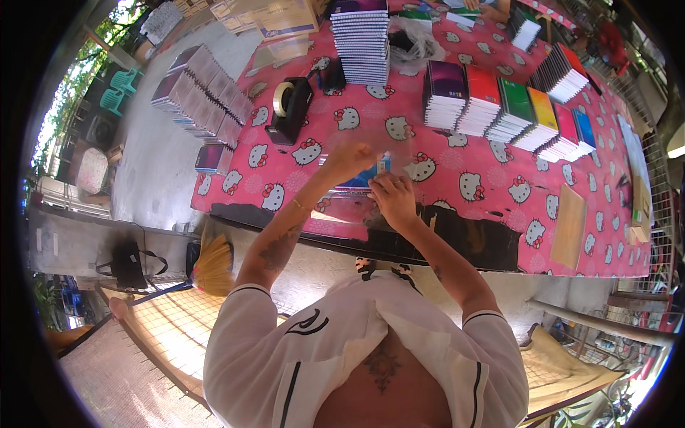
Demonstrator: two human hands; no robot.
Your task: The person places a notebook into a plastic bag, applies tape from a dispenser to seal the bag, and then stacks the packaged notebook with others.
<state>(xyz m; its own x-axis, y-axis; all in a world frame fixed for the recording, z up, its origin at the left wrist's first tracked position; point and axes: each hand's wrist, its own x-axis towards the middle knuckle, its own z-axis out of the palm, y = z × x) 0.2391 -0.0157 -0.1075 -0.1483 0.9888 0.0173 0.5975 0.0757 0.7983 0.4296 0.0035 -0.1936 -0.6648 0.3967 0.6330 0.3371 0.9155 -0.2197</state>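
Observation:
A blue notebook point(359, 180) lies near the table's front edge, partly hidden by my hands, with shiny clear plastic point(341, 205) around it. Above its left part, my left hand point(349, 162) is closed with the fingers curled in. Whatever it may hold is hidden. My right hand point(396, 196) grips the notebook's right side, its bent fingers beside a small light patch point(384, 163) on the cover.
A black tape dispenser point(291, 114) stands left of my hands. Notebook stacks rise at the back point(360, 43), at the right point(514, 107) and at the left edge point(203, 96). A wooden board point(569, 227) lies front right. Another person's hand point(492, 10) shows at the far side.

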